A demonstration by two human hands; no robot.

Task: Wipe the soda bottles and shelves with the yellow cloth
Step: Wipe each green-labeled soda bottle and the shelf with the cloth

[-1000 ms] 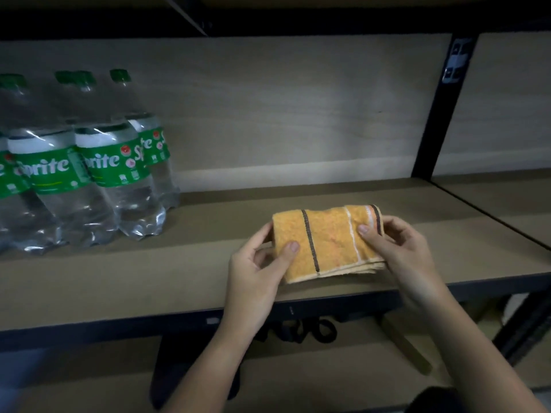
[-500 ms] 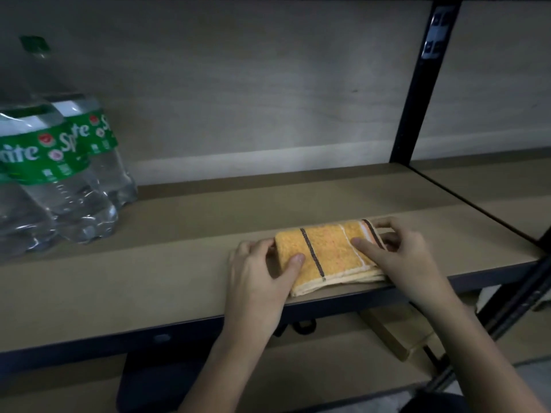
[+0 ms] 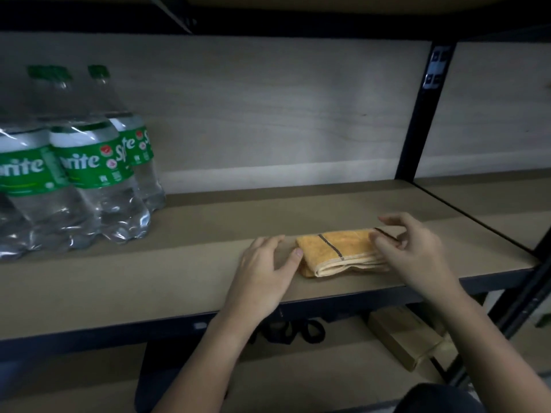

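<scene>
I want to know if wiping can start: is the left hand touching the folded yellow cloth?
Touching. The head view shows the left hand with its thumb tip against the left end of the folded yellow cloth.

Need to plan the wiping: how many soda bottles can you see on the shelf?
4, all shrink-wrapped at the shelf's left end: front-left, front-right, back-right, and a cap behind. More may be hidden off-frame.

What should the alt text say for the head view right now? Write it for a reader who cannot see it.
A folded yellow cloth lies near the front edge of a wooden shelf, the person's left hand touching its left end and the right hand over its right end. Shrink-wrapped Sprite bottles stand at the shelf's far left.
</scene>
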